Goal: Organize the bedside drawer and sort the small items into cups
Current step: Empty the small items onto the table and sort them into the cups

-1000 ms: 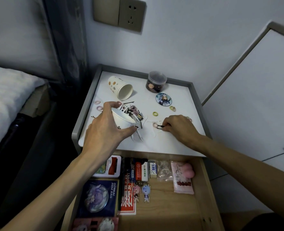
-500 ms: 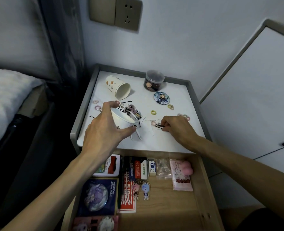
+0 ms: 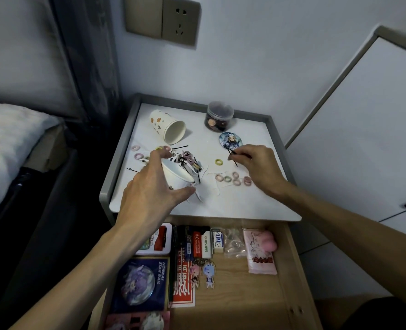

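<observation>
Bobby pin (image 3: 235,161) pinched by right hand (image 3: 260,167); left hand (image 3: 149,189) grip wraps tilted paper cup (image 3: 174,178). Advise: lead pin over rim, release inside.

A bedroom at home: a bed (image 3: 6,144) with pale bedding on the left, a bedside table (image 3: 116,167) against the wall with its wooden drawer (image 3: 245,294) open, a wall socket (image 3: 180,20) above, a white cupboard door (image 3: 364,139) alongside.
</observation>
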